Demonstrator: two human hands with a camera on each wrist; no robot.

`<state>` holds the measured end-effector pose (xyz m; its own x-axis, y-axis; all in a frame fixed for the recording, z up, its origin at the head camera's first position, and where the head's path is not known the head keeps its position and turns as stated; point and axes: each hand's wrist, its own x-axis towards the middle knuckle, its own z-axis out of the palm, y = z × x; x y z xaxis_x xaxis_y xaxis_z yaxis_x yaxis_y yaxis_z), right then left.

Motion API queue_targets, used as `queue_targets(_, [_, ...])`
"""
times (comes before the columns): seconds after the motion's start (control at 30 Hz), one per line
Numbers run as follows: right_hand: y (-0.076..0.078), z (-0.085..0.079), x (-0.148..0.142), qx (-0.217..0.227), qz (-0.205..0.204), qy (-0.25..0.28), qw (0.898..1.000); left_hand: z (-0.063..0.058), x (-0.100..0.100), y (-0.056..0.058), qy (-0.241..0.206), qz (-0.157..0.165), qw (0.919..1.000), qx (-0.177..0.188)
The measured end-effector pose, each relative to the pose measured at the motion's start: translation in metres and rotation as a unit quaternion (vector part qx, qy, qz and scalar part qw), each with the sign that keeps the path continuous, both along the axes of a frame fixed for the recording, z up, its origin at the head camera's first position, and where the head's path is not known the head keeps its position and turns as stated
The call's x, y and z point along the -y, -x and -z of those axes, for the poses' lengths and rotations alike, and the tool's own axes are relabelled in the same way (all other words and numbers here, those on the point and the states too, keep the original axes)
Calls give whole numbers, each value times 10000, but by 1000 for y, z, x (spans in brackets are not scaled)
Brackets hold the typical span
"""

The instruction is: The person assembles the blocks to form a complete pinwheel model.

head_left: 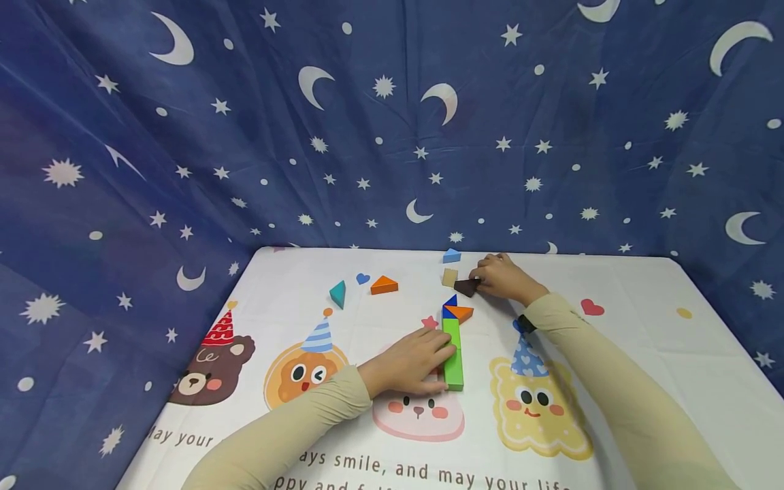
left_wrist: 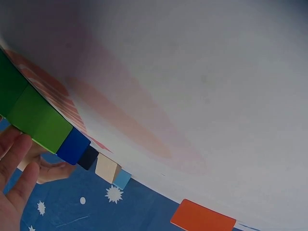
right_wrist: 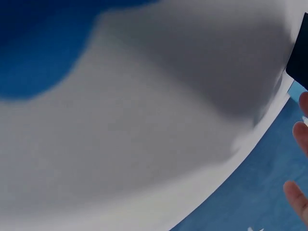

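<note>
Toy blocks on a white counter [head_left: 637, 306] printed with cartoon figures, read left to right. A teal triangular block [head_left: 338, 294] lies apart from an orange triangular block [head_left: 384, 286]. The left hand [head_left: 410, 361], palm down with fingers relaxed and slightly spread, rests against two bright green blocks [head_left: 453, 361], smooth-faced and laid end to end. Beyond their far end lie a blue block [head_left: 450, 302] and a smaller orange piece [head_left: 463, 314], then a tan block [head_left: 450, 278] and a light blue block [head_left: 452, 256] (the farthest back). Just beside the tan one is a dark brown block [head_left: 465, 288] with slanted sides; the right hand [head_left: 503, 278], reaching from the right with bent fingers, pinches its right end.
</note>
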<state>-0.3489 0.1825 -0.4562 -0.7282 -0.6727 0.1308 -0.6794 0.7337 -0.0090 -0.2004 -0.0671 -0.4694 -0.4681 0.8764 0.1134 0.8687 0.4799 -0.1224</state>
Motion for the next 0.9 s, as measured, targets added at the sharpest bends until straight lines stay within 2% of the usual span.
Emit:
queue_targets(0.37, [8, -1, 23, -202, -282, -172, 9993, -1, 0, 0, -20, 2, 10000, 40])
queue_targets(0.63, [3, -3, 32, -61, -763, -12, 9971, -1, -1, 0, 21, -3, 10000, 43])
queue_targets(0.9, [-1, -7, 31, 231, -708, -44, 9972, -1, 0, -1, 59, -49, 10000, 49])
